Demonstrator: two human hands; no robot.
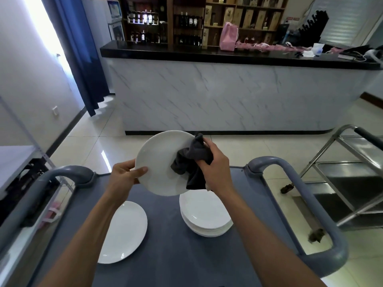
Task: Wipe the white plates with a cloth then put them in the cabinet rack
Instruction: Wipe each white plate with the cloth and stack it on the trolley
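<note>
Grip, left hand (126, 176): pinches the near-left rim of a white plate (163, 162), thumb on its face, plate tilted above the cart.
Grip, right hand (213, 162): fingers curled round a dark grey cloth (191, 162), bunched against the plate's right side.
Plate stack (207, 216): white, on the blue-grey cart top (165, 245), below the right hand.
Single plate (122, 230): white, lying flat on the cart's left part.
Cart handles (298, 183): grey, one at each side.
Counter (228, 96): marble-look front, black top; pink bag (228, 36) standing on it.
Shelves (186, 19): bottles and boxes behind the counter.
Writing: labels too small to read.
</note>
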